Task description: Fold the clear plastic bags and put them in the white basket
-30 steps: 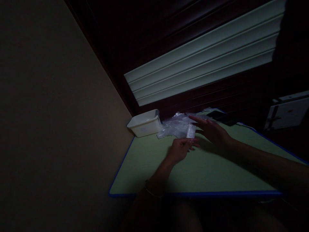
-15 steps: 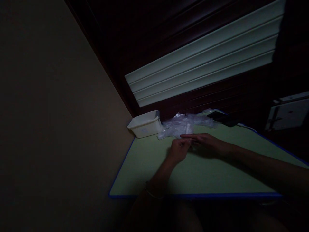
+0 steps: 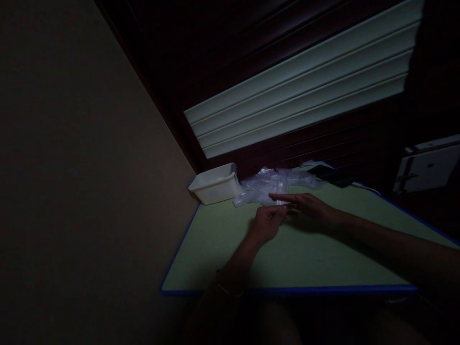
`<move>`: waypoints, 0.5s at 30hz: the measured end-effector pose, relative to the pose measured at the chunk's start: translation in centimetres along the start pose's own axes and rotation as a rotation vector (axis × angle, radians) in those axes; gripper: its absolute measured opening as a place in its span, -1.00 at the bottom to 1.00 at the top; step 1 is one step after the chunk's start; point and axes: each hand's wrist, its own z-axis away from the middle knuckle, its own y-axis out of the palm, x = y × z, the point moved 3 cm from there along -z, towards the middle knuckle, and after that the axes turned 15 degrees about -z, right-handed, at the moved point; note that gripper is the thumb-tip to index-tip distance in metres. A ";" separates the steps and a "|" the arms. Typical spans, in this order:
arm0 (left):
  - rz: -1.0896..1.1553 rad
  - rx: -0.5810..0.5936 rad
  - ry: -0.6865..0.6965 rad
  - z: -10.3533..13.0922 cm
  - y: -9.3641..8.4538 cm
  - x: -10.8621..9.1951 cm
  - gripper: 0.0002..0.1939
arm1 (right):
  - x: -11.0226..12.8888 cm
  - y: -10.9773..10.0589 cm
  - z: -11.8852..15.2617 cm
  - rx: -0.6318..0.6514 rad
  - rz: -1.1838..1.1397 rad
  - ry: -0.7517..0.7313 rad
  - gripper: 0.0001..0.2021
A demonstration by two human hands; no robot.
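Observation:
Over the green table mat (image 3: 215,249), my two hands meet in front of a pile of clear plastic bags (image 3: 258,186). My left hand (image 3: 266,223) is closed in a pinch on a small clear plastic bag (image 3: 282,201). Beside it, my right hand (image 3: 305,206) has its index finger stretched out to the left across the bag, with its other fingers lower and partly hidden. The dim light hides whatever may be inside the bag.
A white plastic bin (image 3: 219,189) stands at the back left corner, against the wall. A dark flat object (image 3: 330,176) lies at the back right, near a white cable (image 3: 364,188). A louvred panel (image 3: 302,86) is behind the table.
My right index finger has lifted slightly off my left hand, opening a small gap where the clear plastic shows. My left hand has barely moved.

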 end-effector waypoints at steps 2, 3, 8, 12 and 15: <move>-0.004 0.012 0.000 0.0 0.1 0.1 -0.45 | 0.1 0.0 0.1 -0.020 -0.028 0.007 -0.42; -0.001 0.016 -0.002 0.0 0.1 0.1 -0.45 | 0.3 -0.1 0.1 -0.036 -0.039 0.011 -0.42; 0.010 0.026 -0.005 0.0 0.3 0.3 -0.48 | 1.0 -0.2 0.3 -0.084 0.036 -0.014 -0.42; 0.016 0.038 -0.011 0.1 0.4 0.3 -0.50 | 1.2 -0.2 0.1 -0.088 0.035 -0.062 -0.43; 0.006 0.051 -0.011 0.1 0.4 0.2 -0.51 | 0.9 -0.3 0.0 -0.092 -0.035 -0.066 -0.46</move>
